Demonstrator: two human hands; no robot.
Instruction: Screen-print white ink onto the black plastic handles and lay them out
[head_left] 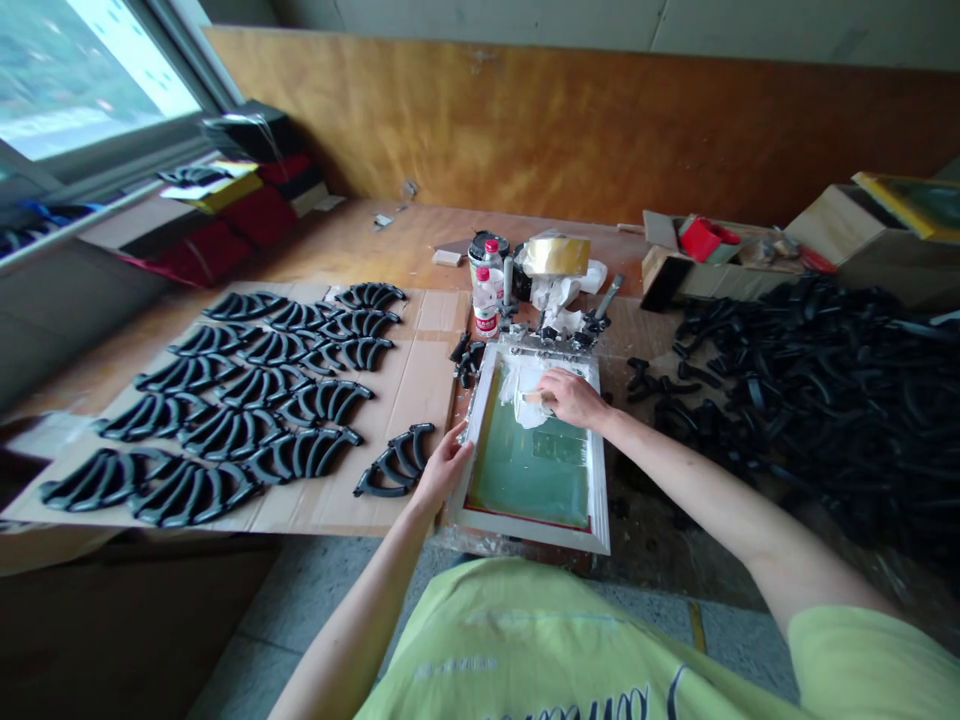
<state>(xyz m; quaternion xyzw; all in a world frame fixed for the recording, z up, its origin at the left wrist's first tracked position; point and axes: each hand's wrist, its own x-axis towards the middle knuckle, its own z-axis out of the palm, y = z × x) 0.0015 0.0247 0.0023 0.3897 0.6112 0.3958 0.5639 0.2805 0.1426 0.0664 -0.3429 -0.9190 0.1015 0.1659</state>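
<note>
Workbench: brown wooden tabletop (337, 240), backed by a tall varnished orange-brown wooden panel (525, 130), bright window (90, 70) at upper left
Frame: pale metal rectangular frame (598, 490) around a flat green screen (525, 480), lying on the bench in front of the person, its far end at a row of metal clamps (555, 342)
White paste: thick white smear (532, 414) on the far part of the green screen, reaching close to the far rail
Right hand: right hand (574, 400) above the far half of the screen, fingers and thumb pinching a light-brown flat-edged tool (535, 397), which sits at the white smear
Left hand: left hand (448, 460) touching the left rail of the frame; cannot tell whether the fingers close around it
Cardboard, left: flat tan cardboard sheet (424, 350) bearing rows of black glossy fan-shaped ribbed parts (176, 517); one lone black ribbed part (397, 462) lies apart from the rows, near the left hand
Beyond the frame: two clear plastic bottles with red caps (486, 310), a shiny gold-coloured object (559, 256), crumpled white material (555, 293)
Right side: large heap of black curved pieces (825, 400), individual shapes hard to separate; behind it an open cardboard box (694, 285) with a bright red object (707, 240) inside
Clothing: yellow-green shirt (525, 640) with dark script lettering, forearms bare
</note>
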